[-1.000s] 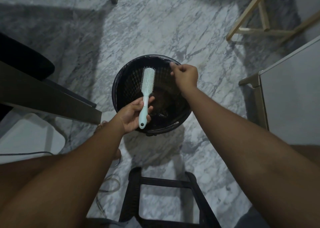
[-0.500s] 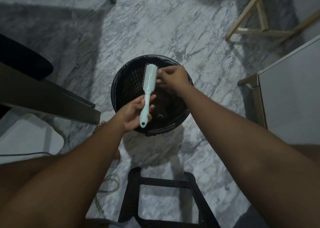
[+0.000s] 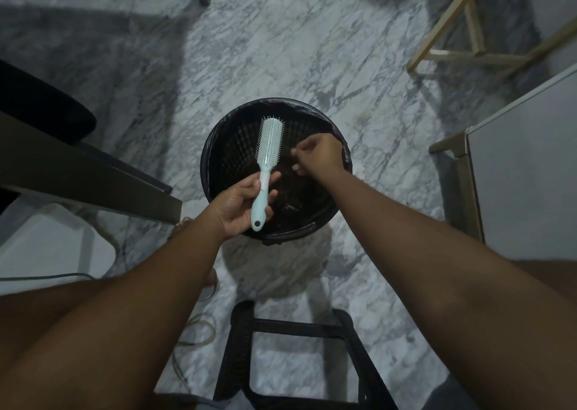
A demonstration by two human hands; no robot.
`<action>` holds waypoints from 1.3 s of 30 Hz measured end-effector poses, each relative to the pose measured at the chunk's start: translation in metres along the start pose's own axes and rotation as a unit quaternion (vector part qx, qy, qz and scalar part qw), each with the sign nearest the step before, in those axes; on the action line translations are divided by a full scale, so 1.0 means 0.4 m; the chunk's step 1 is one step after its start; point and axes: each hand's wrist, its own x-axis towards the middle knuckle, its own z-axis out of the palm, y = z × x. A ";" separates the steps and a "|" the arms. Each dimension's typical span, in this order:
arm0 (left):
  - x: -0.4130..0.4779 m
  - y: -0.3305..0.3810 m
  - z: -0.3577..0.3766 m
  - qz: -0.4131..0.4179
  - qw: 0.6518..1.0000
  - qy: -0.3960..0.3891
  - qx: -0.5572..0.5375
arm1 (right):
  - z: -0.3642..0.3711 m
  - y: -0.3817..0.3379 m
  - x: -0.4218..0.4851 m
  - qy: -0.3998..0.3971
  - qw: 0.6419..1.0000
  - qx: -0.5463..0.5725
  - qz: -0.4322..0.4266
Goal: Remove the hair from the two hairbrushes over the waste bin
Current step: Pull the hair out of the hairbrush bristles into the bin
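Left hand (image 3: 242, 205) grips the hairbrush (image 3: 268, 156) handle, bristles up over the waste bin (image 3: 229, 150); right hand (image 3: 318, 153), fingers curled just beside the head (held hair indiscernible), should pinch strands at the bristle roots and drop them inside the rim.

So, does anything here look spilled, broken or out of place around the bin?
Nothing stands out. The bin stands upright on the floor, and I see nothing spilled around it. The left hand holds the hairbrush by its handle above the bin; the brush looks whole.
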 end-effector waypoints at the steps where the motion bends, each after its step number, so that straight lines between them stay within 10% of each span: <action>1: 0.000 0.000 -0.001 -0.002 1.000 -0.001 -0.002 | 0.001 -0.011 -0.002 0.014 1.000 0.013 -0.001; 6: 0.005 -0.003 0.001 -0.008 1.000 0.001 -0.007 | 0.010 -0.044 0.004 -0.074 0.985 0.153 0.001; 11: 0.012 -0.017 0.008 -0.015 1.000 0.005 -0.001 | 0.014 -0.077 0.005 -0.063 0.990 -0.048 -0.120; 24: 0.017 -0.015 0.043 -0.014 0.997 0.073 0.009 | 0.019 -0.065 0.021 0.047 0.992 -0.079 -0.081; 31: 0.011 -0.018 0.076 -0.013 0.995 0.097 0.027 | 0.001 -0.051 -0.045 -0.097 0.988 -0.091 -0.080; 39: 0.016 -0.020 0.082 0.002 0.993 0.103 0.052 | 0.005 -0.071 -0.050 -0.068 0.980 -0.124 -0.140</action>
